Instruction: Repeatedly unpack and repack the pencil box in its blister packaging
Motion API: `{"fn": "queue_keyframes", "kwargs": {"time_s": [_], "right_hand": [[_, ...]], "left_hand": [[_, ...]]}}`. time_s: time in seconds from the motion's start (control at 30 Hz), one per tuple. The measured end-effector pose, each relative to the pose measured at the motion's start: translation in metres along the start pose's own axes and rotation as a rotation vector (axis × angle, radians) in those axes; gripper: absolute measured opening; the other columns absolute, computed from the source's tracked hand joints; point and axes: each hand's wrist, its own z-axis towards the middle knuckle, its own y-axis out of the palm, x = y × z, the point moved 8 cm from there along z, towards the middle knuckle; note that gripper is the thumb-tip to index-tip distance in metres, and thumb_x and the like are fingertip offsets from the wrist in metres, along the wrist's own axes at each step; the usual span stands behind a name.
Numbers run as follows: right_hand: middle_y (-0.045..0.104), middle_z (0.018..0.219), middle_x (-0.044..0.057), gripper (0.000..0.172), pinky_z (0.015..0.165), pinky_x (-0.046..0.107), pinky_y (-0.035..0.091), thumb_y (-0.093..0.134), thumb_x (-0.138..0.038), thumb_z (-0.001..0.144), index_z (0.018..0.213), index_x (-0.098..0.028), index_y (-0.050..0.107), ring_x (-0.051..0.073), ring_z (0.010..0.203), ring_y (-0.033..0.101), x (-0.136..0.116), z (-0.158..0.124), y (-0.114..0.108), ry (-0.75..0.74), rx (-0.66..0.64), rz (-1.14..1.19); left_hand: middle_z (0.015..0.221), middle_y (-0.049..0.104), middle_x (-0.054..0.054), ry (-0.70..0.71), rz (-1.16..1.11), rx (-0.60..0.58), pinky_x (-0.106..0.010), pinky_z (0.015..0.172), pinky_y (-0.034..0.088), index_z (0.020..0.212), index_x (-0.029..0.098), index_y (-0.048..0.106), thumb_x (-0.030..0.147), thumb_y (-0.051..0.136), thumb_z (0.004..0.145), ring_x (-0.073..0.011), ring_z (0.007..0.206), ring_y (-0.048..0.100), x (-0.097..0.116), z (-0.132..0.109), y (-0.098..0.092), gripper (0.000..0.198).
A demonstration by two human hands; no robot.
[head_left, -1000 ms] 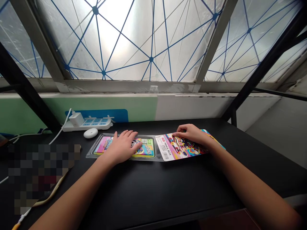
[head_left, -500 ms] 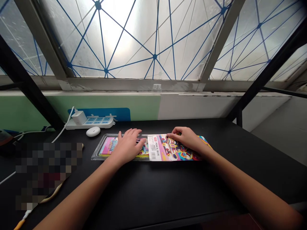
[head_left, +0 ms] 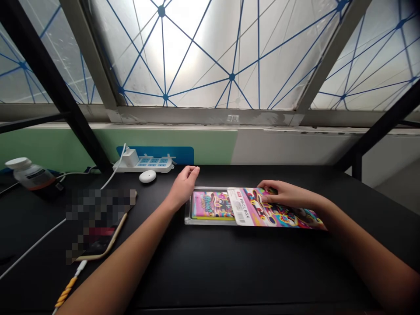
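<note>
A clear plastic tray (head_left: 188, 218) lies on the black desk, with a colourful printed pencil box (head_left: 205, 204) in its left part. A printed card sleeve (head_left: 242, 210) marked "PENCIL BOX" covers the right part. My left hand (head_left: 183, 187) is closed at the tray's left end, fingertips pressed together past its back corner; nothing shows between them. My right hand (head_left: 285, 192) grips the sleeve near its back edge, thumb on the printed face and fingers at the far side. The sleeve's right end is partly behind my right wrist.
A white power strip (head_left: 149, 164) with a plugged-in charger (head_left: 130, 157) stands along the wall, near a white oval case (head_left: 147, 176). At left lie a partly blurred-out device (head_left: 108, 240) and cables, with a white-capped bottle (head_left: 33, 177) behind. Black frame posts (head_left: 78, 131) rise at the sides.
The view has shifted left. The tray has slid right, so more of it lies under the sleeve. My left hand has moved from over the pencil box to the tray's left end and closed.
</note>
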Motion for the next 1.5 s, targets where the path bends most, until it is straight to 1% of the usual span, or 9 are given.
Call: {"fn": "queue_keyframes", "kwargs": {"time_s": [0.2, 0.4, 0.53, 0.63, 0.73, 0.87, 1.03, 1.27, 1.5], "right_hand": [[0.062, 0.135, 0.009, 0.072, 0.097, 0.037, 0.049, 0.071, -0.064, 0.074, 0.133, -0.026, 0.059, 0.033, 0.119, 0.06, -0.014, 0.014, 0.0, -0.023, 0.04, -0.067], [0.068, 0.119, 0.011, 0.057, 0.088, 0.036, 0.05, 0.062, -0.065, 0.082, 0.118, -0.021, 0.067, 0.03, 0.105, 0.064, -0.127, 0.05, 0.046, -0.238, 0.043, -0.21], [0.073, 0.097, 0.007, 0.038, 0.071, 0.032, 0.048, 0.051, -0.055, 0.092, 0.1, -0.022, 0.068, 0.025, 0.083, 0.068, -0.183, 0.062, 0.071, -0.273, 0.032, -0.308], [0.073, 0.102, 0.008, 0.038, 0.077, 0.035, 0.048, 0.051, -0.055, 0.092, 0.104, -0.023, 0.066, 0.027, 0.09, 0.068, -0.179, 0.058, 0.061, -0.257, 0.09, -0.354], [0.072, 0.111, 0.009, 0.047, 0.077, 0.035, 0.05, 0.056, -0.062, 0.087, 0.11, -0.022, 0.065, 0.029, 0.096, 0.068, -0.141, 0.043, 0.037, -0.195, 0.135, -0.34], [0.075, 0.095, 0.005, 0.041, 0.065, 0.033, 0.051, 0.062, -0.062, 0.083, 0.098, -0.024, 0.065, 0.025, 0.079, 0.069, -0.105, 0.007, 0.001, -0.199, 0.334, -0.323], [0.073, 0.109, 0.008, 0.021, 0.07, 0.033, 0.052, 0.056, -0.037, 0.095, 0.109, -0.022, 0.063, 0.024, 0.085, 0.07, -0.14, -0.038, 0.007, -0.49, 0.643, -0.574], [0.068, 0.115, 0.02, 0.021, 0.086, 0.045, 0.054, 0.054, -0.009, 0.087, 0.103, -0.012, 0.068, 0.032, 0.103, 0.063, -0.183, -0.035, 0.092, -0.695, 0.454, -0.881], [0.069, 0.108, 0.007, 0.025, 0.082, 0.037, 0.053, 0.065, -0.046, 0.09, 0.1, -0.022, 0.065, 0.024, 0.097, 0.063, -0.155, -0.028, 0.056, -0.524, 0.182, -0.316]], "left_hand": [[0.12, 0.07, -0.009, -0.019, -0.231, 0.011, -0.034, 0.098, 0.046, 0.103, 0.02, 0.062, 0.053, 0.039, 0.1, -0.0231, 0.116, 0.062, -0.007, -0.005, 0.014, 0.041], [0.113, 0.072, -0.007, 0.072, 0.096, -0.058, -0.029, 0.084, 0.05, 0.105, 0.021, 0.059, 0.054, 0.021, 0.104, -0.0196, 0.103, 0.067, -0.002, -0.005, 0.013, 0.051], [0.096, 0.073, -0.003, 0.202, 0.48, -0.201, -0.032, 0.077, 0.047, 0.094, 0.023, 0.061, 0.048, 0.035, 0.102, -0.0221, 0.091, 0.067, 0.007, -0.01, 0.014, 0.037], [0.084, 0.07, -0.006, 0.241, 0.615, -0.219, -0.036, 0.075, 0.044, 0.082, 0.022, 0.06, 0.049, 0.044, 0.099, -0.027, 0.087, 0.065, 0.012, -0.012, 0.01, 0.037], [0.088, 0.068, -0.008, 0.315, 0.738, -0.17, -0.035, 0.073, 0.042, 0.085, 0.021, 0.06, 0.055, 0.047, 0.097, -0.0279, 0.09, 0.062, 0.023, -0.013, 0.008, 0.039], [0.094, 0.065, -0.009, 0.619, 0.968, 0.027, -0.035, 0.073, 0.038, 0.09, 0.018, 0.06, 0.06, 0.042, 0.099, -0.0256, 0.091, 0.058, 0.059, -0.025, 0.008, 0.046], [0.083, 0.062, -0.006, 0.883, 1.004, 0.106, -0.036, 0.073, 0.035, 0.081, 0.019, 0.058, 0.063, 0.042, 0.098, -0.0237, 0.084, 0.056, 0.092, -0.052, 0.012, 0.049], [0.08, 0.063, -0.005, 0.66, 0.851, -0.02, -0.034, 0.07, 0.04, 0.077, 0.019, 0.058, 0.06, 0.04, 0.099, -0.0208, 0.077, 0.058, 0.072, -0.04, 0.014, 0.05], [0.119, 0.069, -0.005, 0.297, 0.802, -0.427, -0.037, 0.082, 0.047, 0.121, 0.027, 0.061, 0.075, 0.058, 0.081, -0.0299, 0.106, 0.063, 0.017, -0.026, 0.022, 0.063]]}}
